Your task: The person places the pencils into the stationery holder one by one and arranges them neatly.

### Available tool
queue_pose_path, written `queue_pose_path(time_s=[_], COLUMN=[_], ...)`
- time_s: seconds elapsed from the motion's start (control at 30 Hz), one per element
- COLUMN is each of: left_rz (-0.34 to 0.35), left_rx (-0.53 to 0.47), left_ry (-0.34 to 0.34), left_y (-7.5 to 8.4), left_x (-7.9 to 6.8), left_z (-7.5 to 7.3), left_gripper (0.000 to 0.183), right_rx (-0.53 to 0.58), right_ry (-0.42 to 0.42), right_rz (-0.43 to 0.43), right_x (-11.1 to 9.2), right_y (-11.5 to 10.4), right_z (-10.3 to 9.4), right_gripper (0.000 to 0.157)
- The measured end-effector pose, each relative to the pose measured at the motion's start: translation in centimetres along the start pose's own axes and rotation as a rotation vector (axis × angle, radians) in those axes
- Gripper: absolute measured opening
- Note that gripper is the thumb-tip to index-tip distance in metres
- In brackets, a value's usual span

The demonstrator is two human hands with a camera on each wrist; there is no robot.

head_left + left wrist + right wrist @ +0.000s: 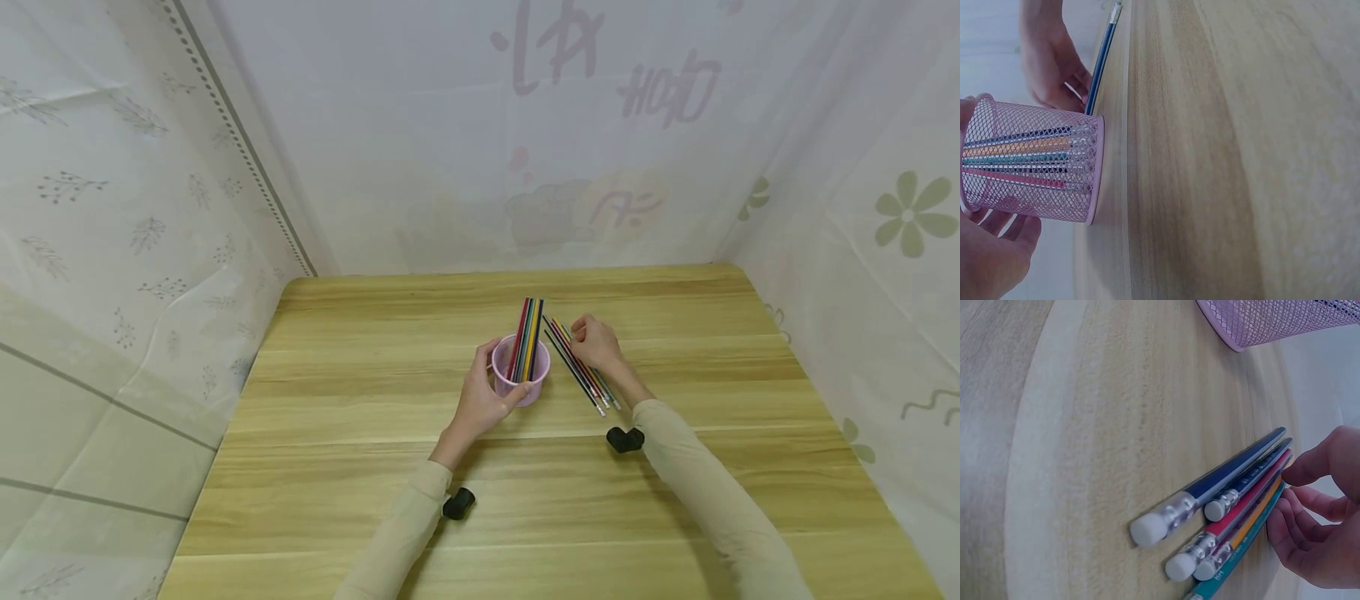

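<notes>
A pink mesh pencil cup (pixel 528 397) is gripped by my left hand (pixel 483 400), with the thumb at its front and the fingers round its far left side. Inside it several pencils (pixel 1029 150) lean together, eraser ends down. Just right of the cup, a bunch of pencils (pixel 1235 487) in navy, red, yellow and teal lies on the table, white erasers toward me. My right hand (pixel 597 343) is at the far part of this bunch. In the right wrist view its thumb and fingertips are right at the yellow and teal pencils; whether they pinch one, I cannot tell.
The wooden table (pixel 360 400) has rounded far corners. Patterned white curtains (pixel 450 125) hang behind it and along both sides. A small black device (pixel 459 503) sits at the left cuff, and another black device (pixel 626 439) at the right.
</notes>
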State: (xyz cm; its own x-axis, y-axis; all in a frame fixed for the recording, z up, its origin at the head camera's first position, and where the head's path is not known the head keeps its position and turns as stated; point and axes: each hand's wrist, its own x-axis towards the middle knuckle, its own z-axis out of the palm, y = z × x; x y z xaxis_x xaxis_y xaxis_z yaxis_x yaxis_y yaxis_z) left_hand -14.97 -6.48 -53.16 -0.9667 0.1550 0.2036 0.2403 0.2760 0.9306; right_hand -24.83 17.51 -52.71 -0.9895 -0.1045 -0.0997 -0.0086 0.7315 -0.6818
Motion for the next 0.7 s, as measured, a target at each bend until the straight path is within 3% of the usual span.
queue_pose_path(time_s=[0.3,0.7], left_rz=[0.006,0.01], left_rx=[-0.011,-0.009], left_ry=[0.004,0.003], left_y=[-0.02,0.03], left_x=[0.08,0.01], left_z=[0.02,-0.07], left_gripper=[0.086,0.086], right_rx=[-0.025,-0.072], right_ry=[-0.035,-0.051], right_rz=[-0.028,-0.166], right_x=[0.09,-0.16], right_y=[-0.27,-0.03], right_z=[0.02,0.05], right_gripper=[0.034,0.028])
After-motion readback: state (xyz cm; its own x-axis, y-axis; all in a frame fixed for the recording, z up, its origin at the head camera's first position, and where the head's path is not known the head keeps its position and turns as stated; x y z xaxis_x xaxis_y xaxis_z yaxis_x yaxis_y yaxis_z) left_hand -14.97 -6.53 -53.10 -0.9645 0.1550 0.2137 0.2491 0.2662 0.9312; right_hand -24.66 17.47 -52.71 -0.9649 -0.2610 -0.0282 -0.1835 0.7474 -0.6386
